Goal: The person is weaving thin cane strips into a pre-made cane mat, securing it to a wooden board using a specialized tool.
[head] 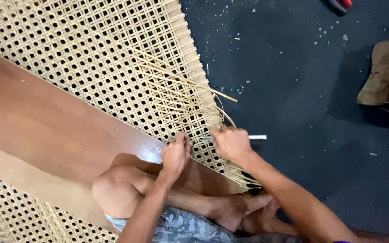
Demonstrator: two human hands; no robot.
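1. Your left hand (175, 155) sits just below frame centre, at approx 7 o'clock from the middle. Its fingers are bent and pinched down on the cane mat (91, 54), right at the mat's lower edge where it meets the wooden board (46, 121).
2. Your right hand (230, 143) is just beside the left, at 3 o'clock from it, w/ a small gap between them. Fingers are clenched round a thin tool (255, 137); its pale end sticks out toward 3 o'clock, and a thin metal tip shows on the other side, pointing at the left hand.
3. The cane mat fills the upper left of the frame, from 9 to 12 o'clock. It's an open weave w/ small holes and lies flat on the floor (302, 67).
4. Loose cane strips (190, 85) fan out from near your hands toward 12 o'clock, lying across the weave; one end pokes past the mat's right edge onto the floor.
5. The board runs diagonally from 9 o'clock down to your hands, on top of the mat. More weave shows at 8 o'clock below it.
6. Your bent knee (113, 189) rests on the board at 7 o'clock; your foot (237, 209) is at 6 o'clock.
7. The floor is dark, w/ pale specks. A brown cloth bundle (381, 74) lies at 3 o'clock, well apart from the hands.
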